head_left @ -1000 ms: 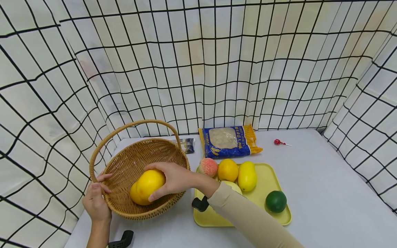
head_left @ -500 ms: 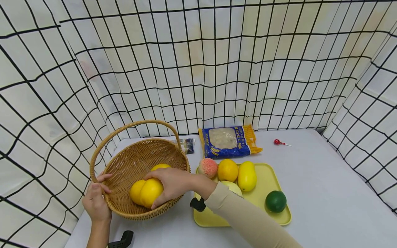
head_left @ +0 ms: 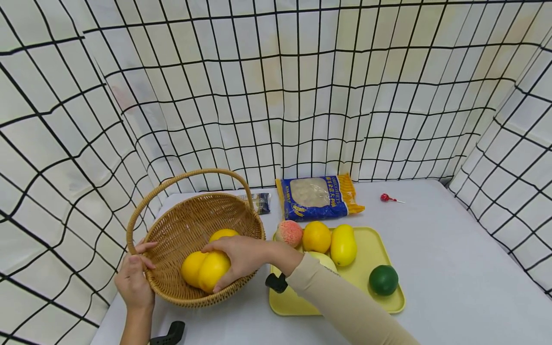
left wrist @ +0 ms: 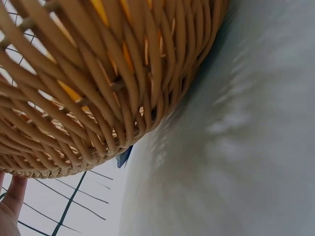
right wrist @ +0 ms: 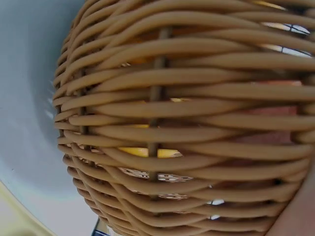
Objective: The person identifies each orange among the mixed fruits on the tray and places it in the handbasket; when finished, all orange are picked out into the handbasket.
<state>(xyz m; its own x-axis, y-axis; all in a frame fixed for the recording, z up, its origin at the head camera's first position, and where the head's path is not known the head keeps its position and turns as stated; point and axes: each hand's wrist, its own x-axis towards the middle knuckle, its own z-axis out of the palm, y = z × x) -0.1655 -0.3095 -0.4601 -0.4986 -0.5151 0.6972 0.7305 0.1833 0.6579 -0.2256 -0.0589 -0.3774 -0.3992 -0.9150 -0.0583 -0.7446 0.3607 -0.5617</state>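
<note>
In the head view, a wicker basket [head_left: 185,225] with an arched handle stands tilted on the left of the table. My left hand [head_left: 135,280] grips its left rim by the handle's foot. Reaching inside, my right hand [head_left: 241,258] curls its fingers and thumb round a smooth yellow fruit [head_left: 213,273]. A second yellow fruit [head_left: 192,269] touches it on the left, and another [head_left: 224,234] shows behind my fingers. The left wrist view shows the basket's woven underside [left wrist: 113,83] close up. In the right wrist view the outer weave [right wrist: 162,108] covers most of the fruit and hand.
Right of the basket lies a yellow tray [head_left: 362,287] with a peach [head_left: 289,233], an orange [head_left: 316,235], a yellow oblong fruit [head_left: 343,245], a pale fruit [head_left: 324,260] half under my wrist, and a dark green fruit [head_left: 384,280]. Behind are a pasta bag [head_left: 316,196] and a lollipop [head_left: 388,197].
My right hand has lowered slightly with the yellow fruit, then shifted a little right. The yellow fruit at the back has come into sight. My left hand stays on the rim.
</note>
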